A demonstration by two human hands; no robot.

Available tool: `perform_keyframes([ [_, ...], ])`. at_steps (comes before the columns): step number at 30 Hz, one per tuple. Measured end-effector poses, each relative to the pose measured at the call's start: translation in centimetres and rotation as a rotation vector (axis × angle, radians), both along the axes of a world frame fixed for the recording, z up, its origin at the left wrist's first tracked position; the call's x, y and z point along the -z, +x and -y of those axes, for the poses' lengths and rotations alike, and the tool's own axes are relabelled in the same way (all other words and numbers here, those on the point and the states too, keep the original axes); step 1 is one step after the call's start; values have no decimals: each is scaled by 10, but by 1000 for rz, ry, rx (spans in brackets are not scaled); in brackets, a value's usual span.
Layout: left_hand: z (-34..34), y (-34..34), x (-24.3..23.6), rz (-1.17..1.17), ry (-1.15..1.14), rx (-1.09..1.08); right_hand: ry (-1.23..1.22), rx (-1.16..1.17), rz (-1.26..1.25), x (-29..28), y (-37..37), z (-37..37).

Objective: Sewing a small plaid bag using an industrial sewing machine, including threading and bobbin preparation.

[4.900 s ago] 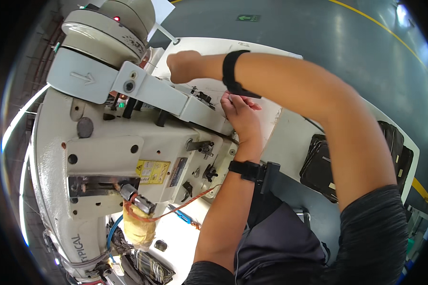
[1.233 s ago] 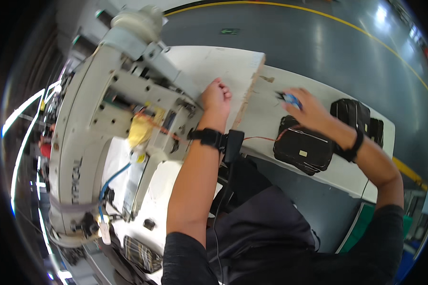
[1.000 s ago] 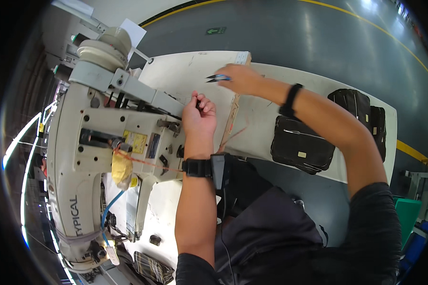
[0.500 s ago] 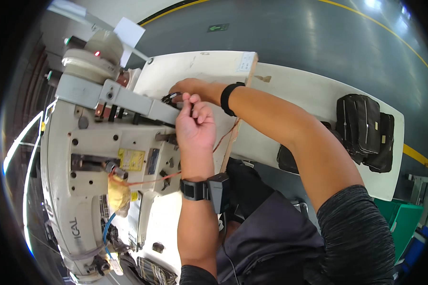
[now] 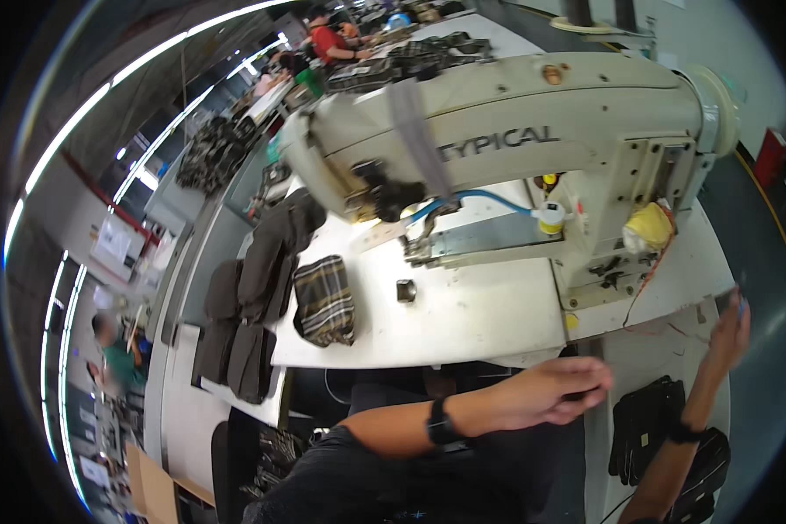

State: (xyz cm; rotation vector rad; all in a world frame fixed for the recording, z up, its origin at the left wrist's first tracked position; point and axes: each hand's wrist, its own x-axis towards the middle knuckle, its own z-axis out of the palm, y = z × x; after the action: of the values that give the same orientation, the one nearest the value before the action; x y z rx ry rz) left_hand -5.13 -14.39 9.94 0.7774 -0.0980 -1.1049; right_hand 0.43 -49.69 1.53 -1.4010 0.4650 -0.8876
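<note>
My left hand (image 5: 568, 390) is held out in front of my lap, below the table's front edge, its fingers curled in. A dark spot shows inside the curl, too small to make out. Farther right, my right hand (image 5: 727, 336) is raised beside the table's right end, blurred by motion. Something small and bluish shows near its fingertips, unclear in kind. Both hands are apart from the industrial sewing machine (image 5: 515, 131) on the white table (image 5: 480, 319). A plaid fabric pouch (image 5: 325, 299) lies left of the needle area, near a small dark square piece (image 5: 405, 291).
Dark brown pouches (image 5: 251, 293) are stacked at the table's left. Black pouches (image 5: 646, 428) lie on a lower surface by my right forearm. A yellow cloth bundle (image 5: 648, 229) hangs on the machine. Co-workers in red (image 5: 330, 44) and green (image 5: 122, 365) are farther back.
The view has swung left, bringing the machine's front into sight. My hands, close together by the machine's end before, are now apart, the right one out to the far right.
</note>
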Motion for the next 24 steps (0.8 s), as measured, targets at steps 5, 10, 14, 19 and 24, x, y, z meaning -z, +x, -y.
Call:
perform_keyframes([
  [5,-106,-47,12,40,164,-214,-538,-510,-210,-41,-82,-128],
  [10,-153,-59,-4,119,185,-358,-943,-827,-124,-16,-31,-249],
  [14,-169,-59,4,180,59,-360,-1136,-392,-203,15,17,-270],
  [19,-211,-59,32,136,-100,-345,-1344,-355,-235,46,21,-267],
  [24,-247,-52,62,39,-216,-423,-1102,-512,-272,38,13,-269],
])
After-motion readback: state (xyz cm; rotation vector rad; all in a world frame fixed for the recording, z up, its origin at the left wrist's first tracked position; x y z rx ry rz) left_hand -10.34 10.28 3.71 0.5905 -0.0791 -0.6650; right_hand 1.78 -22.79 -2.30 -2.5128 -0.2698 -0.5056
